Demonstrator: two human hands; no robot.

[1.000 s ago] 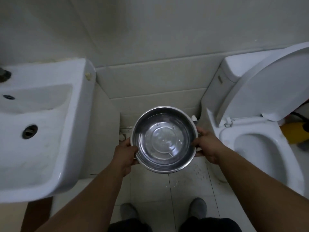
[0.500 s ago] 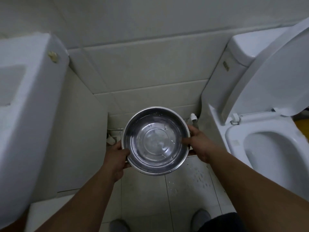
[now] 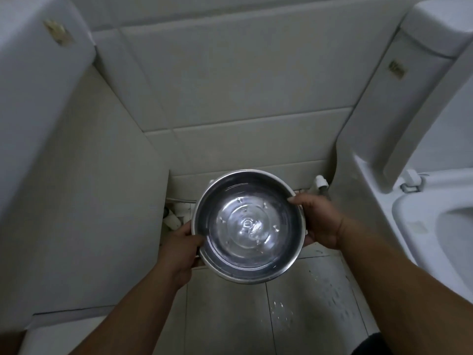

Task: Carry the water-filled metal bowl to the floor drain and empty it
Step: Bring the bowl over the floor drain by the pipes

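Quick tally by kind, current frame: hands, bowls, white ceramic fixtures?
Hands: 2, left hand and right hand, both gripping the rim
Metal bowl: 1, holding water
White ceramic fixtures: 2, sink and toilet
Total: 5

This is a small home bathroom. A white ceramic toilet (image 3: 419, 226) with its lid (image 3: 435, 103) raised and cistern (image 3: 435, 24) behind stands on the right, a white washbasin (image 3: 33, 98) hangs on the left, and pale tiles cover the wall (image 3: 243, 80) and the wet-speckled floor (image 3: 302, 319), with plumbing fittings (image 3: 320, 181) at the wall's foot.
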